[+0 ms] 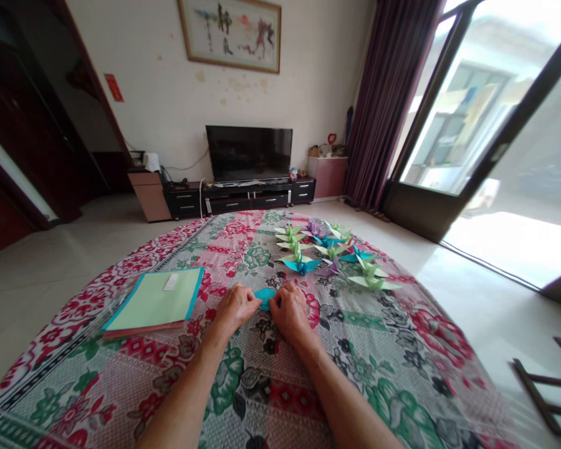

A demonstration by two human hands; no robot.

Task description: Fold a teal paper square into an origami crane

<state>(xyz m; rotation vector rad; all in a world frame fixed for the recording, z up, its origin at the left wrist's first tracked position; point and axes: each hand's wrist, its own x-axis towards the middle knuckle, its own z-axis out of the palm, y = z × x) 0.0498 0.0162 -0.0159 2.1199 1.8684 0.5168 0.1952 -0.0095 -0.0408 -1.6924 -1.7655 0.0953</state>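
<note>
Both my hands rest on a round table covered with a floral cloth (355, 374). My left hand (234, 308) and my right hand (290, 312) have their fingers curled and pinch a small piece of blue folded paper (264, 297) between them, pressing it against the cloth. Beyond the hands lie several folded paper cranes (330, 252) in green, blue and purple. To the left of my left hand sits a stack of coloured paper sheets (154, 301) with a pale green sheet on top.
A TV (249, 153) stands on a low dark cabinet (240, 195) against the far wall. Glass doors (495, 143) and a dark curtain (383, 106) are on the right. Part of a wooden chair (549, 386) shows at lower right, over a pale tiled floor.
</note>
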